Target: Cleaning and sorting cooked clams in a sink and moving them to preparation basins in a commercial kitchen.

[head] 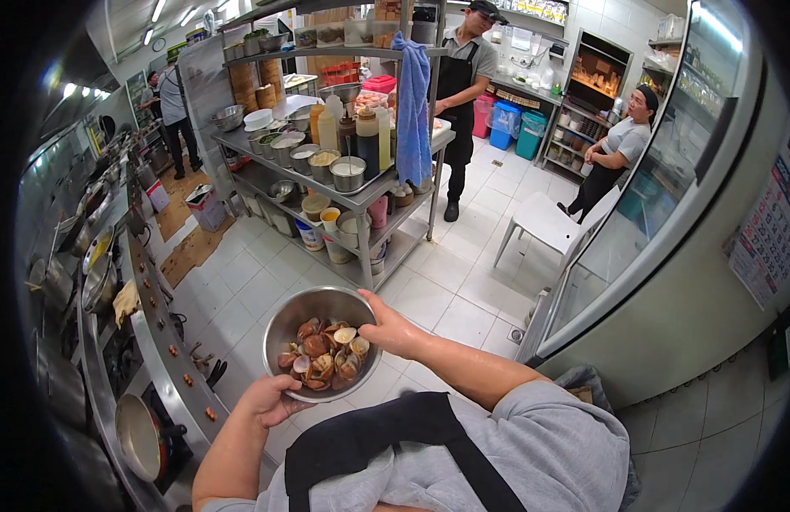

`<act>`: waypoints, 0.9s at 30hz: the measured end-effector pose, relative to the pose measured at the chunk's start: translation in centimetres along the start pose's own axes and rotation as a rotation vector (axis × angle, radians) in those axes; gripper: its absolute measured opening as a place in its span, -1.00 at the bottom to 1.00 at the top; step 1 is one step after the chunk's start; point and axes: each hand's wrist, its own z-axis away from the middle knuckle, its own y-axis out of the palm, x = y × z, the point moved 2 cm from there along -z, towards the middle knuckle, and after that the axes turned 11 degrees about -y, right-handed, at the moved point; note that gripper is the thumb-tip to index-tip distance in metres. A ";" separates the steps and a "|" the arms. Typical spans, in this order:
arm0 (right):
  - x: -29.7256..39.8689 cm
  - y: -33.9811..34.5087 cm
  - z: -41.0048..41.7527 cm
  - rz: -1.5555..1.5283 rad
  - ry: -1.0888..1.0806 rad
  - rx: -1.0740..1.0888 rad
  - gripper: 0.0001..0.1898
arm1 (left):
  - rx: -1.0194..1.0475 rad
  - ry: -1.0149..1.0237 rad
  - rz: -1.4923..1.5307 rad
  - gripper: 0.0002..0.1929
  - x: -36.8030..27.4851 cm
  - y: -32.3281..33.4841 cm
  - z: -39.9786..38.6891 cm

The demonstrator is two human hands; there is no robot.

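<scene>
A round stainless-steel mixing bowl [281, 325] is held out in front of my chest, above the tiled floor. Inside it lies a heap of clams [324, 355] in brown and pale shells, several of them gaping. My left hand [275, 398] grips the near left rim, thumb over the edge and fingers beneath. On the far right side, my right hand [390, 325] holds the rim, its lower fingers hidden behind the bowl.
A steel prep table [363, 200] with sauce bottles and metal containers stands ahead. Along the left runs a cooking range [171, 345] bearing a frying pan [138, 438]. A glass-door refrigerator [651, 211] and a white chair [542, 221] are at right. Co-workers stand farther back.
</scene>
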 end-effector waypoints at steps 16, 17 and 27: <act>-7.7 0.4 -26.4 -0.286 -0.062 0.277 -0.25 | -0.191 0.278 0.380 -0.49 -12.8 -5.2 -10.4; -7.9 1.1 -27.6 -0.355 -0.040 0.289 -0.25 | -0.200 0.293 0.381 -0.50 -13.7 -5.6 -10.6; -9.2 8.7 -40.6 -0.447 0.039 0.335 -0.24 | -0.214 0.315 0.380 -0.49 -23.2 -17.1 -12.5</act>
